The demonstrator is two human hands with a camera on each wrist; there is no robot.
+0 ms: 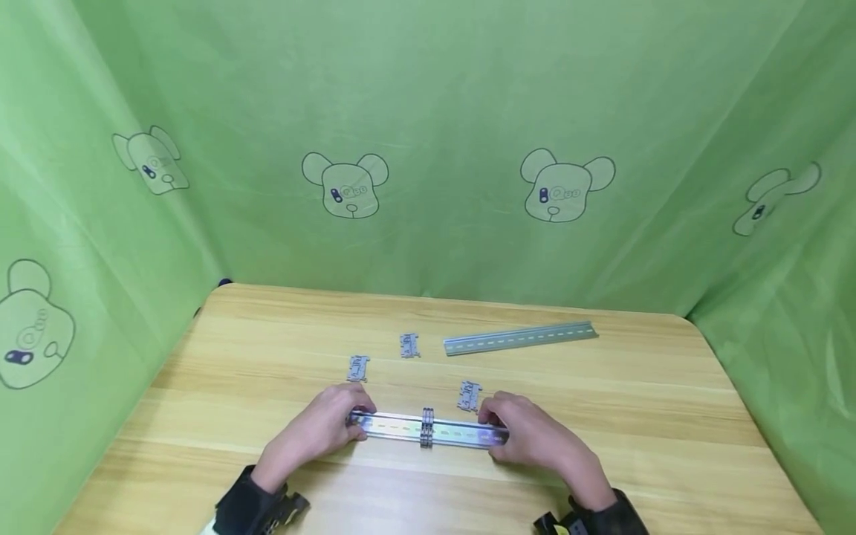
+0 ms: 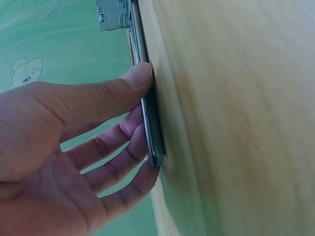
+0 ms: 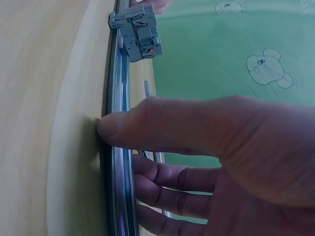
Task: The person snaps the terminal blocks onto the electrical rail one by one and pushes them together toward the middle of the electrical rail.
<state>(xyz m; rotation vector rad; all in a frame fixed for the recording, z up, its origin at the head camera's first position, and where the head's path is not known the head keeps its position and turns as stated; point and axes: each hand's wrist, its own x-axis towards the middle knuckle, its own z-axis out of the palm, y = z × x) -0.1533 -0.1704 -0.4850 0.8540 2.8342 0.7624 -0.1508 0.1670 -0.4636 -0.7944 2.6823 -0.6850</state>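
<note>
A slotted metal DIN rail [image 1: 397, 427] lies across the table's front, between both hands. Near its middle, grey terminal blocks [image 1: 426, 428] sit side by side across the rail; the right wrist view shows a grey terminal block [image 3: 140, 33] standing up from it. My left hand [image 1: 336, 417] grips the rail's left end, thumb on the near edge and fingers along the far edge. At the other end my right hand [image 1: 524, 431] holds the rail the same way, its thumb pressed to the near side in the right wrist view.
Three loose grey terminal blocks lie beyond the rail: one terminal block [image 1: 357, 368] at left, another terminal block [image 1: 409, 345] farther back, a third terminal block [image 1: 469, 396] by the right hand. A second DIN rail [image 1: 521, 339] lies behind. Green curtains [image 1: 428, 238] enclose the wooden table [image 1: 281, 312].
</note>
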